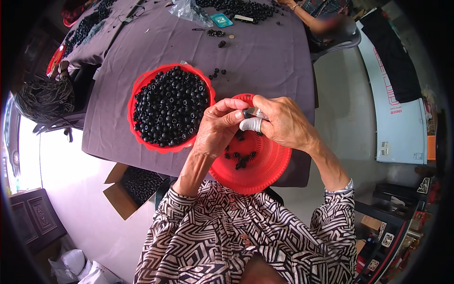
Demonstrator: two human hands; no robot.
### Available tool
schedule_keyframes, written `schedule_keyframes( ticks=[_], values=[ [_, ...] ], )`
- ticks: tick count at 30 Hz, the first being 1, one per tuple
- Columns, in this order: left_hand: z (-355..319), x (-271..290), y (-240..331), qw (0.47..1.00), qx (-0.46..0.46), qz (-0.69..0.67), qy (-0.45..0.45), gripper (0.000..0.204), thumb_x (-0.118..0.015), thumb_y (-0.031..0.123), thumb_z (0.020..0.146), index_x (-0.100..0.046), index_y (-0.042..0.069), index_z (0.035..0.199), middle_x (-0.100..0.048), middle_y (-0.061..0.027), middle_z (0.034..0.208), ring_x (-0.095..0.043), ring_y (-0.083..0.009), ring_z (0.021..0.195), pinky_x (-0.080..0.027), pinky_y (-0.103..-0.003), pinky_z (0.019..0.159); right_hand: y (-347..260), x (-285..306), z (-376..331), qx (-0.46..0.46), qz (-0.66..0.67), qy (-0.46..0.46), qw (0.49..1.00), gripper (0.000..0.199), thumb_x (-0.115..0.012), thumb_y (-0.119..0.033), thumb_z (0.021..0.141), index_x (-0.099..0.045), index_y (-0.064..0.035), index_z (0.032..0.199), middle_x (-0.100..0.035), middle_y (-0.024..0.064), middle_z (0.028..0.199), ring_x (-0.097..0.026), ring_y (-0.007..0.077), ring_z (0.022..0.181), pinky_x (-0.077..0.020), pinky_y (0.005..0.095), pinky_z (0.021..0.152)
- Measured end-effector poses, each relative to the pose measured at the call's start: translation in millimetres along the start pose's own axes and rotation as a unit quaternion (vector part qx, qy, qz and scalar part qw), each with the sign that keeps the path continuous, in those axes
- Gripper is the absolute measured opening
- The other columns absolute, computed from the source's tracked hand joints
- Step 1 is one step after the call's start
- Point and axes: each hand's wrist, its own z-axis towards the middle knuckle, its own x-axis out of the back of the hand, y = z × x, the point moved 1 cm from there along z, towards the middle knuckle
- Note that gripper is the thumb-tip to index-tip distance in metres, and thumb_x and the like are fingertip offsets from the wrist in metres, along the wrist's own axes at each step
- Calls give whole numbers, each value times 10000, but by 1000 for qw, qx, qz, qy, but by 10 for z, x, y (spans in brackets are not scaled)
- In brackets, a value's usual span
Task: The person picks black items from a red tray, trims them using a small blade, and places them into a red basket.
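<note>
Over the red plastic basket (265, 177), my two hands meet close together. My left hand (213, 128) pinches a small black round piece (247, 113) between thumb and fingertips. Opposite it, my right hand (288, 123) is closed with its fingertips against the piece; a small shiny thing shows there, too small to name. White tape wraps one finger of the right hand. Several small black pieces (241, 163) lie at the bottom of the basket. To the left stands a red scalloped bowl (135, 125), heaped with black round pieces (170, 106), some showing hollow ends.
Loose black pieces (216, 72) dot the purple tablecloth (265, 61). Farther back are a clear plastic bag (191, 12), a blue tray (221, 20) and another black pile (241, 8). A cardboard box (120, 199) sits below left. Other people sit at the table's far left and far right.
</note>
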Motion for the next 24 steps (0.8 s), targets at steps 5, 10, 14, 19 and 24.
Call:
schedule_keyframes(
  ticks=[5,10,14,19,24],
  values=[
    [10,0,-19,1000,3,-1,-5,153,-585,-20,824,-606,-11,975,-626,-86,945,-605,-181,865,-508,-308,788,6,-17,-19,8,-8,14,1000,218,-628,-169,769,-505,9,791,-555,176,600,-562,357,566,-415,446,526],
    [9,23,-71,999,11,-23,20,158,-584,-12,825,-603,-20,982,-625,-80,933,-605,-175,838,-507,-299,771,38,-50,-35,16,-15,29,999,253,-628,-220,791,-504,1,791,-563,169,601,-567,352,564,-423,440,513],
    [2,61,-98,999,13,-35,-1,159,-570,-1,826,-591,-7,984,-624,-90,966,-602,-186,874,-494,-313,814,50,-86,-51,21,-39,45,998,245,-625,-210,790,-505,3,788,-569,169,602,-576,348,560,-436,433,504],
    [-7,7,-94,998,29,-51,21,155,-545,11,851,-602,-27,991,-627,-88,924,-593,-193,864,-470,-310,823,95,-106,-67,39,-63,49,996,221,-610,-182,796,-499,7,766,-563,176,577,-585,342,539,-450,429,490],
    [-16,-12,-107,998,34,-56,12,151,-537,8,855,-599,-35,985,-626,-97,925,-592,-194,864,-469,-310,823,143,-115,-80,56,-74,45,995,225,-600,-188,800,-493,4,753,-553,174,555,-581,345,525,-445,437,477]
  ],
)
